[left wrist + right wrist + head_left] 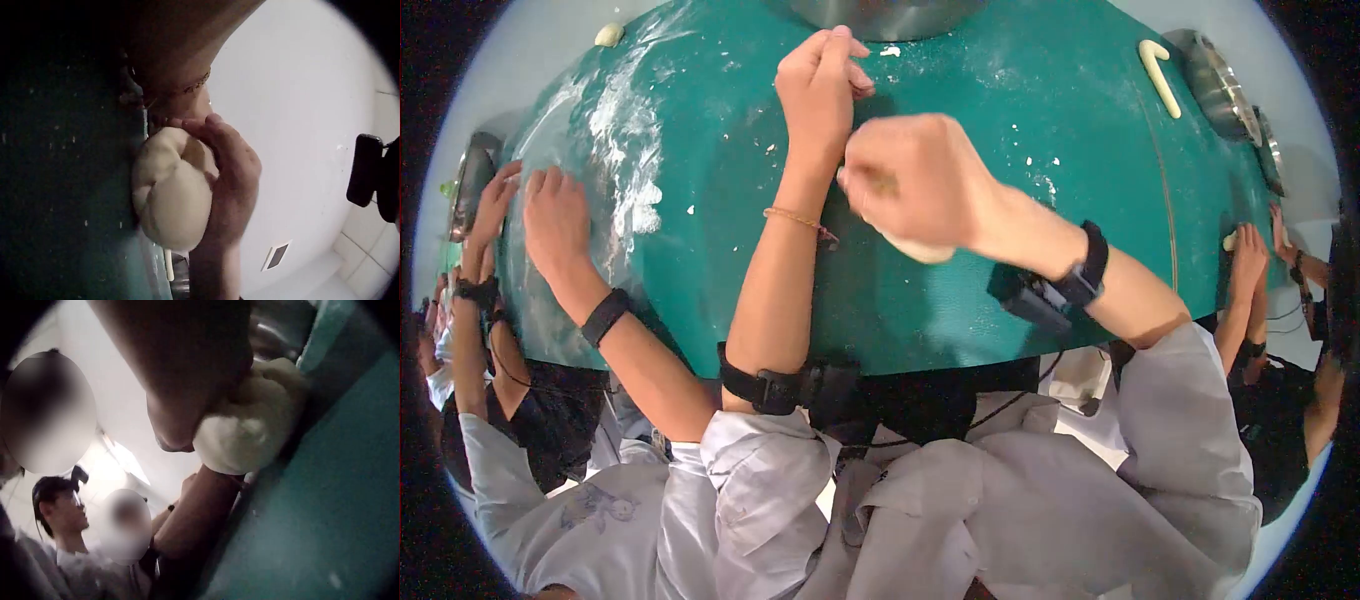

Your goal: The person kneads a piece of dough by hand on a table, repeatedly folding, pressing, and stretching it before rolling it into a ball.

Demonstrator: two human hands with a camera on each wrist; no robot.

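My right hand [920, 180], blurred in the head view, is bent over a pale lump of dough [925, 250] on the green table. From the left wrist view, the dough [175, 194] looks smooth and rounded, with a fold near its top; the right hand's fingers [215, 134] curl over its edge. Beyond it, my left hand [815, 85] is held over the table, fingers loosely bent and nothing in them. A thin cord bracelet [795, 215] circles the left wrist. In the right wrist view the dough [240, 437] shows under the right hand.
A metal bowl [885, 18] stands at the far edge. Flour [625, 140] streaks the left side of the green tabletop [1040, 290]. A bent dough strip [1160, 80] lies far right, near metal bowls [1220, 90]. Another person's hand [557, 220] rests at the left.
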